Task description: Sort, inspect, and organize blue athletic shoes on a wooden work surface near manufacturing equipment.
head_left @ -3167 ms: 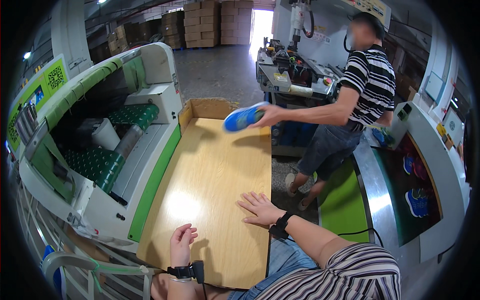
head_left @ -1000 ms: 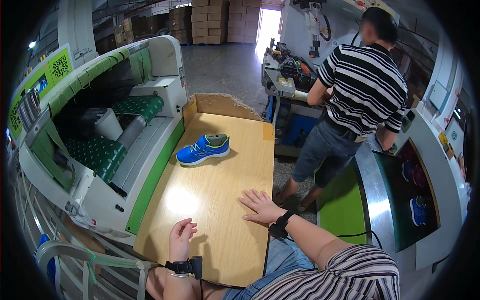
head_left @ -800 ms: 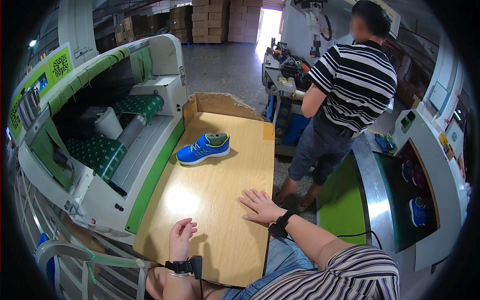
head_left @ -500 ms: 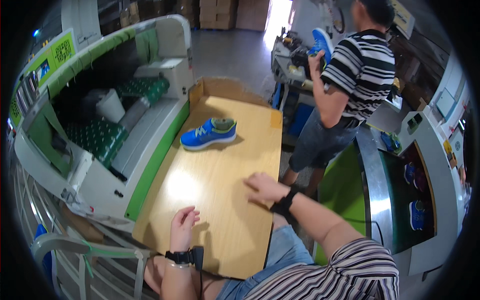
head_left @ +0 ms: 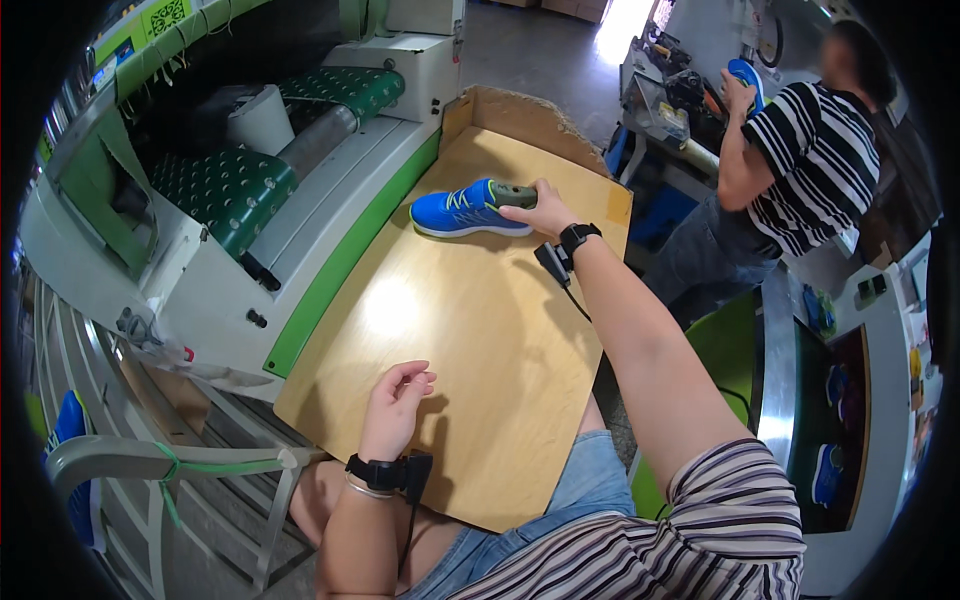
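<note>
A blue running shoe (head_left: 454, 211) with yellow-green trim and a white sole lies on the wooden tabletop (head_left: 480, 330), toe to the left. A dark green shoe last (head_left: 515, 195) fills its opening. My right hand (head_left: 545, 212) reaches across the table and grips the heel end, thumb on the near side and fingers at the top by the last; part of its grip is hidden. Nearer to me, my left hand (head_left: 398, 400) hovers over the table's near left part. Its fingers are loosely bent, the thumb stands apart from them, and nothing is held.
At the left stands a machine with a green dotted conveyor belt (head_left: 225, 198). A grey metal rack (head_left: 200, 462) is at the lower left. A co-worker (head_left: 800, 170) holding another blue shoe stands at the far right. More shoes (head_left: 826, 474) lie on a conveyor at the right.
My right hand has moved forward from the middle of the table and taken hold of the shoe's heel end. The view has shifted; my left hand stays near the table's near edge.
</note>
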### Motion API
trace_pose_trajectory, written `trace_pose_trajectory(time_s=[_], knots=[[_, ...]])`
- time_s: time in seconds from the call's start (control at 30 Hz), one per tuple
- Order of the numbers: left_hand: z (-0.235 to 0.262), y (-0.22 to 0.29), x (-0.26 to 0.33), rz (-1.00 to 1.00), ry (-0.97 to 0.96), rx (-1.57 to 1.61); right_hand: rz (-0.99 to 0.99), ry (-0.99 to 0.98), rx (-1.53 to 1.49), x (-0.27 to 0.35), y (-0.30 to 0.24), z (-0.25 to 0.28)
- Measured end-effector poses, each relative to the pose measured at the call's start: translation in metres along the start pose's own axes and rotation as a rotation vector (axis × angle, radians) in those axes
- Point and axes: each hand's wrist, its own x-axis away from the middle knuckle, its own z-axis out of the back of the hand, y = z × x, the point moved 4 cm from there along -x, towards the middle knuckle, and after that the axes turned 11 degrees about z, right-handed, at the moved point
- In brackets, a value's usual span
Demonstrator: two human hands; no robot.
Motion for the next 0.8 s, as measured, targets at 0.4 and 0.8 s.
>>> trace_pose_trajectory(time_s=[0.4, 0.8], knots=[[0.008, -0.008, -0.006, -0.086, 0.14, -0.2, 0.23, 0.028, -0.072, 0.115, -0.067, -0.061], [0.012, -0.01, -0.005, -0.196, 0.256, -0.345, 0.308, -0.319, -0.354, 0.245, -0.102, -0.084]])
